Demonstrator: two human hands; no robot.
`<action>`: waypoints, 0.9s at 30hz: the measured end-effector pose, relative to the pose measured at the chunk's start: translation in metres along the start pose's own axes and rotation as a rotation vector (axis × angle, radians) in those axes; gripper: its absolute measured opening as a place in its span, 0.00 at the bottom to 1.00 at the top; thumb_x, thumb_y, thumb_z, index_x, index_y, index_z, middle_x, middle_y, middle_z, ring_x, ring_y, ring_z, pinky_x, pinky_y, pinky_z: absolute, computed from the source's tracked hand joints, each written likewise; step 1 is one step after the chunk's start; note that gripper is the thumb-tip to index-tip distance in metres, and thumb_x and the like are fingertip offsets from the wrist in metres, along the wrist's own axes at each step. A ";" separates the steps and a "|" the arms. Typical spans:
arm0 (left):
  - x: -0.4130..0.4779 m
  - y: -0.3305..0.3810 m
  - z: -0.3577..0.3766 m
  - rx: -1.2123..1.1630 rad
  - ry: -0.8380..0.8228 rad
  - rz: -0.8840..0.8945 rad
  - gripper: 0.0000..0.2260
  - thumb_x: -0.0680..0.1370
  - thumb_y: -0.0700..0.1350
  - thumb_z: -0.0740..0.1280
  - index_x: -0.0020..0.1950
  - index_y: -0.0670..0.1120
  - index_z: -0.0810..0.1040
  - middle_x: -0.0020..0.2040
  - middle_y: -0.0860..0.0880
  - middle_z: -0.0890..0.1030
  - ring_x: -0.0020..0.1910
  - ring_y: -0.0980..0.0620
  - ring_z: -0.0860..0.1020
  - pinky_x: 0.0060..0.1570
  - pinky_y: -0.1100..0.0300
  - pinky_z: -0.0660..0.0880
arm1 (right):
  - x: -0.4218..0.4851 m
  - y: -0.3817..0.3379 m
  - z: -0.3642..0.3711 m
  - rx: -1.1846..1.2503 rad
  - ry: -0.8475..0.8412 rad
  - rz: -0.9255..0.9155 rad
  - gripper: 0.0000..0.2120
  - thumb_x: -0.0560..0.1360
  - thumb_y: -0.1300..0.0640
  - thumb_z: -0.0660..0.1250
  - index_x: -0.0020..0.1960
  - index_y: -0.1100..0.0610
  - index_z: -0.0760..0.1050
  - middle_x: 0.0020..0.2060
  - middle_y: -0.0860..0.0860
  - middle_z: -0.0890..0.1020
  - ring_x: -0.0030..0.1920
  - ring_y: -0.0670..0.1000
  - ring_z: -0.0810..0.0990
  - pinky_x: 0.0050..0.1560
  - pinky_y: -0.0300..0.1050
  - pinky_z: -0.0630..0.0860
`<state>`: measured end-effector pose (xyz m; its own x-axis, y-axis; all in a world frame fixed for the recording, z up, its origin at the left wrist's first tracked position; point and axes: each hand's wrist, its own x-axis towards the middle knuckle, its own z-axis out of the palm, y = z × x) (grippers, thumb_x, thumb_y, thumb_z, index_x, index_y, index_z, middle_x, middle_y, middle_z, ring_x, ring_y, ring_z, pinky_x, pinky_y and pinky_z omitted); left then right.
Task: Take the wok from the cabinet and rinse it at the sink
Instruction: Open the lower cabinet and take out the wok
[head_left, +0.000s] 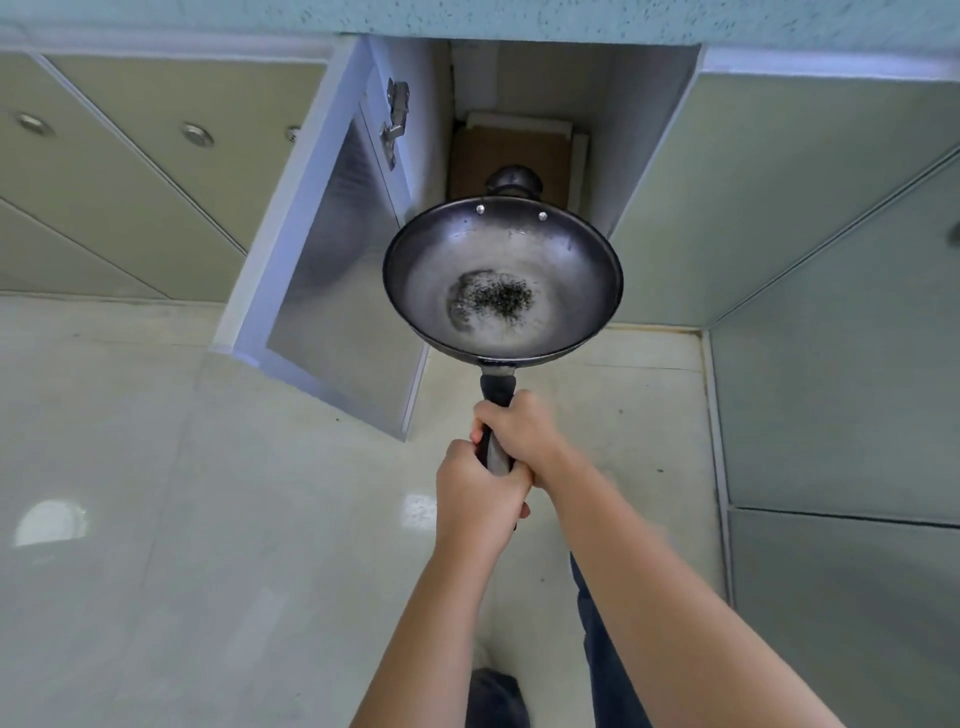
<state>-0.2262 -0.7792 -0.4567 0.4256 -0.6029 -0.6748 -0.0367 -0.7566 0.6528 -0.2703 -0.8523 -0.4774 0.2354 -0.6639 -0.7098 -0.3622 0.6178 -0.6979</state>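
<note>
wok (503, 280) out of cabinet (649, 130) at 12 o'clock | left hand (478, 491), right hand (522, 431) both wrap handle (497, 395) | keep level

The person's left hand (475, 499) and right hand (519, 436) are bare, and so are the left forearm (431, 623) and right forearm (649, 571) as far as they show. Both forearms look slim and smooth, broadening toward the elbows. Beneath them one leg (597, 649) is clad in dark blue trousers that look like denim, faintly creased. Lower still shows the rounded toe of a dark shoe (493, 696), greyish-black and too blurred for detail.
</note>
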 end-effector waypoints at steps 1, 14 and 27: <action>-0.007 -0.003 -0.005 0.005 -0.004 0.007 0.09 0.71 0.43 0.67 0.48 0.39 0.75 0.39 0.42 0.81 0.18 0.58 0.74 0.17 0.68 0.65 | -0.009 0.001 0.004 0.012 0.002 -0.002 0.17 0.71 0.67 0.59 0.24 0.61 0.70 0.13 0.45 0.73 0.16 0.40 0.70 0.19 0.27 0.66; -0.117 0.006 -0.044 0.160 -0.154 0.157 0.08 0.72 0.43 0.66 0.47 0.45 0.70 0.41 0.46 0.80 0.24 0.52 0.77 0.17 0.67 0.66 | -0.129 -0.001 0.004 0.108 0.166 -0.072 0.17 0.72 0.66 0.59 0.24 0.60 0.70 0.21 0.50 0.75 0.22 0.46 0.73 0.20 0.28 0.68; -0.203 0.036 -0.031 0.260 -0.342 0.355 0.08 0.70 0.44 0.68 0.44 0.47 0.69 0.42 0.46 0.80 0.35 0.44 0.82 0.31 0.53 0.77 | -0.225 -0.011 -0.045 0.187 0.398 -0.083 0.16 0.71 0.65 0.60 0.24 0.59 0.69 0.23 0.52 0.75 0.25 0.50 0.73 0.29 0.39 0.71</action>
<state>-0.2854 -0.6764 -0.2858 0.0300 -0.8473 -0.5303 -0.3645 -0.5033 0.7835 -0.3597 -0.7284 -0.3061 -0.1223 -0.8020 -0.5846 -0.1789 0.5972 -0.7819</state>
